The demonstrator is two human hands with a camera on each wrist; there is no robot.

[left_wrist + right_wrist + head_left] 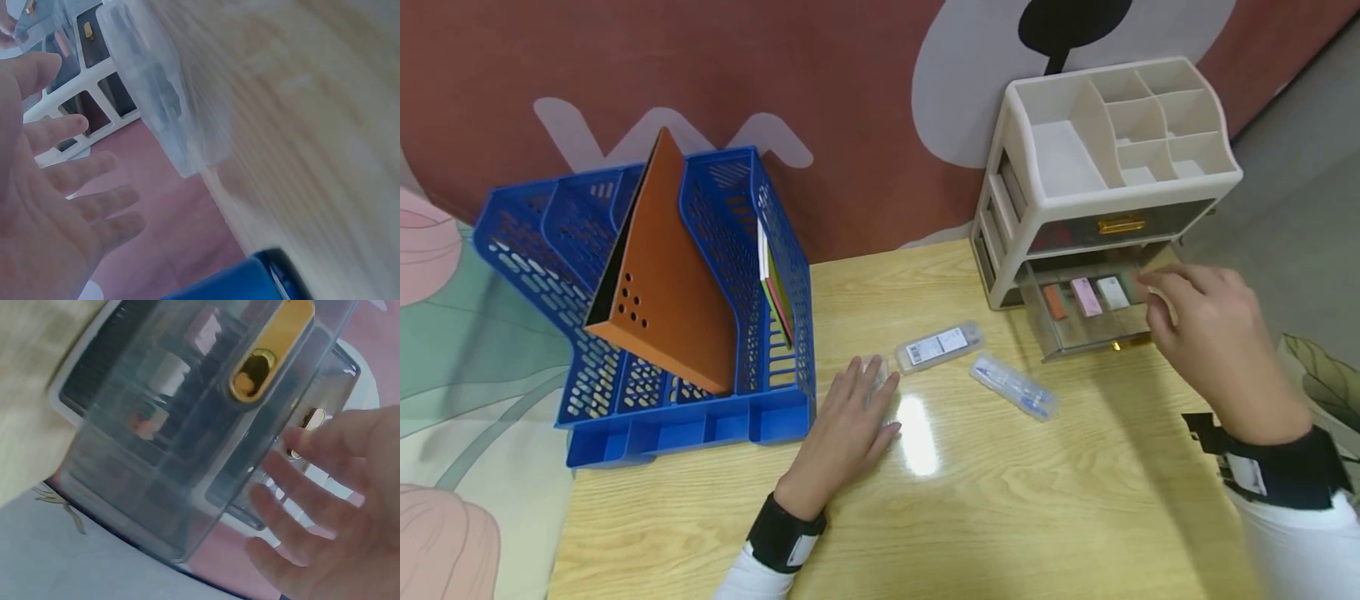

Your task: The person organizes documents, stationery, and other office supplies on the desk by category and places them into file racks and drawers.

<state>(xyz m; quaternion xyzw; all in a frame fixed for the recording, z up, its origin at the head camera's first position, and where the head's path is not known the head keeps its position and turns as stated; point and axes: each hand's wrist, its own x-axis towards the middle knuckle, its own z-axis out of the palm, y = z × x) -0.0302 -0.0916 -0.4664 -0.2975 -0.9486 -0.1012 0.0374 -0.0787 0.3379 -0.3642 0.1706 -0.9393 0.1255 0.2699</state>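
My left hand [867, 392] lies flat on the wooden table [1015, 517], fingers straight, its fingertips on a small clear case [876, 367]. The left wrist view shows the left hand [75, 162] with spread fingers beside a clear case [162, 106]. My right hand [1176, 293] hovers at the right front corner of a pulled-out transparent drawer [1075, 332] of a beige desk organizer [1112, 142]. In the right wrist view the right hand [312, 487] has loose fingers, holds nothing, and is next to the drawer's gold handle [269, 356]. Small coloured blocks [1086, 296] lie in the drawer.
Two more clear cases lie mid-table: a labelled one [938, 346] and one with blue pens [1013, 386]. A blue file rack [745, 250] holding a brown folder [662, 275] stands at the left. The wall runs behind; the table edge drops off at the right.
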